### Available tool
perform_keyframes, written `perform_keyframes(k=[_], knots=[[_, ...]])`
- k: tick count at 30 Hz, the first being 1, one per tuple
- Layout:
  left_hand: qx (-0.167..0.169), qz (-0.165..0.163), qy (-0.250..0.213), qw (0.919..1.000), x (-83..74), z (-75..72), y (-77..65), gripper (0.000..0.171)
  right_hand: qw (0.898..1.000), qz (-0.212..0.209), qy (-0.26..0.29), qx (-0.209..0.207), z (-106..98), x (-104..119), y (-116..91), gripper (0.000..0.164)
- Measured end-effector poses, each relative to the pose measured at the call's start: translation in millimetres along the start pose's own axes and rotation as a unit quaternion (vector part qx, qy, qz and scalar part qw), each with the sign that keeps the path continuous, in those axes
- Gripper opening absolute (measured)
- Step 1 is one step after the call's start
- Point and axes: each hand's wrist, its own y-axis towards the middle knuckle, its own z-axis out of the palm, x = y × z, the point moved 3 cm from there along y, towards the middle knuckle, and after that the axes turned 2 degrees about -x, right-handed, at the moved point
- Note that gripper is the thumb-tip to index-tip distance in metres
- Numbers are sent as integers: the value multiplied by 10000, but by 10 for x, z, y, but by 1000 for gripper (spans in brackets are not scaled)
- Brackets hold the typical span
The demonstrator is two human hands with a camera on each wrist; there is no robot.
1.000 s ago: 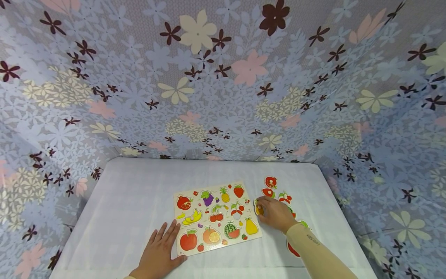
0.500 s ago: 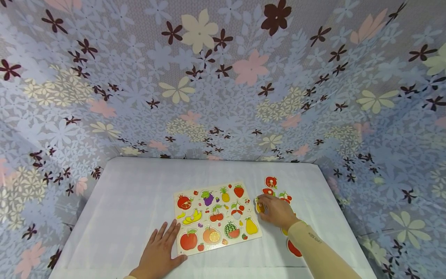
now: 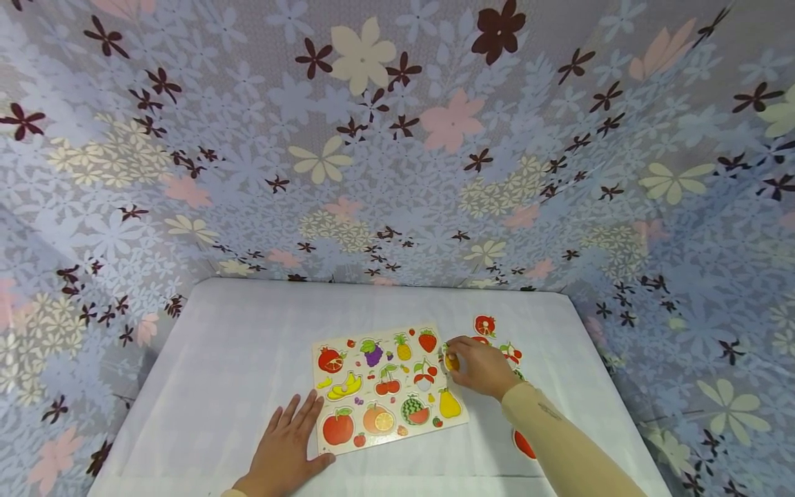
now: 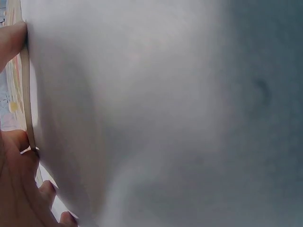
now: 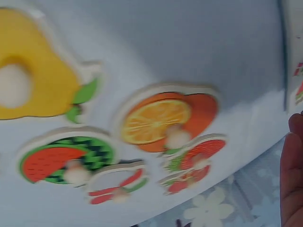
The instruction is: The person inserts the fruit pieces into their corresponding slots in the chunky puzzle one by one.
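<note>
A fruit puzzle board (image 3: 375, 440) lies mid-table, printed with fruit pictures; a yellow banana piece (image 3: 338, 393) lies in the board's left part. My left hand (image 3: 279, 445) lies with spread fingers against the board's left edge, thumb near the lower corner; the left wrist view shows the thumb (image 4: 13, 40) touching that edge. Over the right edge of the board, my right hand (image 3: 483, 369) pinches a yellow fruit puzzle piece (image 3: 453, 362), its picture partly covered by the fingers. Only a sliver of the right fingers (image 5: 292, 179) enters the right wrist view.
Right of the board lie several knobbed pieces: a pear (image 5: 45, 71), an orange (image 5: 201, 113), a watermelon (image 5: 54, 163), a strawberry (image 5: 208, 150) and a pomegranate (image 3: 484, 325). A red piece (image 3: 524, 444) shows below my right forearm. Floral cloth (image 3: 385, 172) hangs around the table.
My right hand has moved left with the yellow piece, from beside the board to over its right edge. The left hand keeps its place.
</note>
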Motion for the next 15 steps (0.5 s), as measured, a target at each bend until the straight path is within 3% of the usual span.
perform_keyframes(k=[15], knots=[[-33,14,51,10000,74,66,17,103,9992,-300,190,162,78,321,388,36]])
